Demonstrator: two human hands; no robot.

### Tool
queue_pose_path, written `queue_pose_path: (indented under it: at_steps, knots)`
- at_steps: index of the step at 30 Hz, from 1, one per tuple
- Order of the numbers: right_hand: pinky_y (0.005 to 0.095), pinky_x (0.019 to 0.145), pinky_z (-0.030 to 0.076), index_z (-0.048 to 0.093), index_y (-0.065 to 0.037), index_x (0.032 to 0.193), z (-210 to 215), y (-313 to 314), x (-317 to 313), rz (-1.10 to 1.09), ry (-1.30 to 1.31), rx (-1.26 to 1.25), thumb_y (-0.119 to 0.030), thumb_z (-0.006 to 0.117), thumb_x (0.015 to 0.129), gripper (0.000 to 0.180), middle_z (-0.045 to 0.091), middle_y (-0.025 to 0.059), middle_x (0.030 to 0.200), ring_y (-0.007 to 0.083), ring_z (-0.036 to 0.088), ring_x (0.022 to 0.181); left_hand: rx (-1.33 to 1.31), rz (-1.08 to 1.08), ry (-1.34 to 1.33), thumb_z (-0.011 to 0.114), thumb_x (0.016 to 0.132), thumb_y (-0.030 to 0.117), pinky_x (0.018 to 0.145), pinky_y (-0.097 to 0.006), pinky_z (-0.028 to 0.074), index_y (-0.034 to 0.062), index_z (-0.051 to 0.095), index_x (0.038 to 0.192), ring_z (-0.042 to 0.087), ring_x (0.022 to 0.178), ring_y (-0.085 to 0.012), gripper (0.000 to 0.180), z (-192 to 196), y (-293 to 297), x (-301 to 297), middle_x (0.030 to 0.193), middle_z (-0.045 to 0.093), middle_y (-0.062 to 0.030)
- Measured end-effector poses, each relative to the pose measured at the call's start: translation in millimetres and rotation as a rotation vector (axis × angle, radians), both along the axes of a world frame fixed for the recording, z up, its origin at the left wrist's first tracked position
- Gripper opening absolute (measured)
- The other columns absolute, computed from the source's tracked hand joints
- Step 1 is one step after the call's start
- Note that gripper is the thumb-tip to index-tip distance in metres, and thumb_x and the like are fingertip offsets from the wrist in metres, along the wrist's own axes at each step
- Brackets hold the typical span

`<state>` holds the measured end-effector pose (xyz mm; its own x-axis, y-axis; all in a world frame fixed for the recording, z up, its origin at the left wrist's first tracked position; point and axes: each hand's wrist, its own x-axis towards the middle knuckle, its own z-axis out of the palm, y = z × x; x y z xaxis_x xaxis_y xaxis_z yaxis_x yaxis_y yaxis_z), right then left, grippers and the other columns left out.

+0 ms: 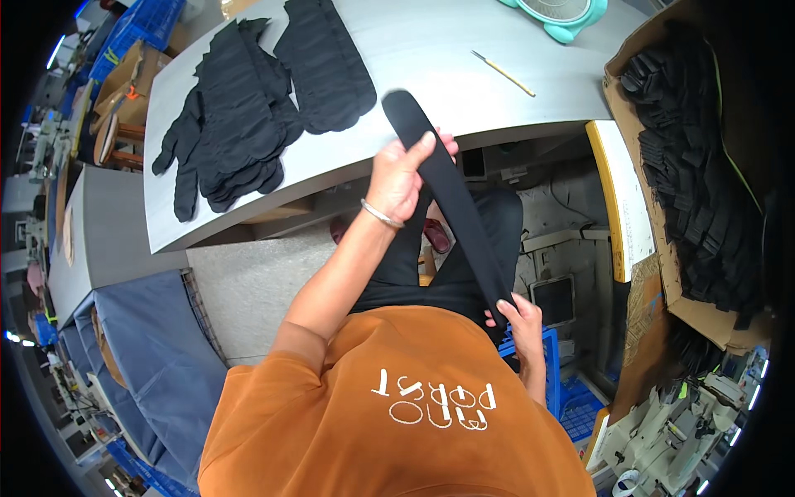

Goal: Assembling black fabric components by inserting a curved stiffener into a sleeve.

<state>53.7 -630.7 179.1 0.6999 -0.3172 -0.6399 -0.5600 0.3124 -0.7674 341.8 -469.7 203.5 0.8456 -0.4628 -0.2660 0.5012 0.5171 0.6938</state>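
A long black fabric strip (461,211) with a rounded far end is stretched at a slant above my lap. My left hand (402,176) grips it near the far end, thumb on top and fingers beneath. Lower right, my right hand (522,325) pinches the near end between thumb and fingers. The rounded tip reaches over the edge of the grey table (431,66). On that table, left of the strip, lie a spread pile of black fabric strips (240,108) and a neater black stack (325,66).
A thin yellow-handled tool (505,73) lies on the table near a teal-rimmed round object (563,12). At right stands a cardboard box (617,87) full of black fabric pieces (691,157). A blue plastic crate (580,406) is low beside me; a blue-grey cloth cover (161,331) hangs at left.
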Motion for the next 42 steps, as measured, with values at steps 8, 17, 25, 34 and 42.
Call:
queue_pose_path:
  at_steps: [8,17,25,34,42]
  knots:
    - [0.0241,0.083,0.049,0.068,0.005,0.115,-44,-35,-50,0.11,-0.017,-0.359,-0.006,0.07,0.087,0.03,0.072,0.0053,0.099,0.0082,0.063,0.089,-0.049,-0.085,-0.158,0.062,0.097,0.01,0.091,-0.034,0.056,-0.0066,0.059,0.125,0.067,0.104,-0.0216,0.032,37,5,-29,0.113,0.069,-0.0167]
    - [0.0248,0.081,0.051,0.068,0.006,0.114,5,2,21,0.157,-0.246,-0.444,-0.005,0.071,0.088,0.028,0.074,0.0075,0.098,0.0073,0.063,0.089,0.093,-0.321,-0.204,0.068,0.092,0.008,0.098,-0.033,0.052,-0.0007,0.056,0.133,0.066,0.107,-0.0197,0.043,43,5,-63,0.116,0.069,-0.0158]
    - [0.0246,0.078,0.052,0.069,0.002,0.112,2,8,8,0.098,-0.212,-0.637,-0.005,0.07,0.088,0.025,0.075,0.0104,0.092,0.007,0.065,0.085,0.026,-0.4,-0.316,0.065,0.093,0.004,0.097,-0.031,0.051,-0.0009,0.059,0.13,0.065,0.108,-0.0175,0.039,32,2,-71,0.115,0.07,-0.0148]
    - [0.0234,0.078,0.05,0.064,0.003,0.118,-11,-19,-15,-0.012,-0.07,-0.009,-0.009,0.065,0.094,0.026,0.069,0.0019,0.101,0.0068,0.062,0.087,0.207,-0.286,-0.24,0.062,0.099,0.026,0.103,-0.03,0.044,-0.0015,0.046,0.142,0.055,0.125,-0.0179,0.054,-1,-6,-66,0.139,0.054,-0.0122]
    - [0.027,0.077,0.052,0.06,-0.009,0.116,-113,-43,-215,-0.561,0.204,0.12,-0.014,0.066,0.094,0.024,0.064,-0.002,0.098,0.0113,0.063,0.088,0.502,0.145,-0.372,0.063,0.098,0.016,0.094,-0.025,0.047,-0.0007,0.066,0.12,0.061,0.105,-0.0115,0.028,-18,32,3,0.115,0.068,-0.0068]
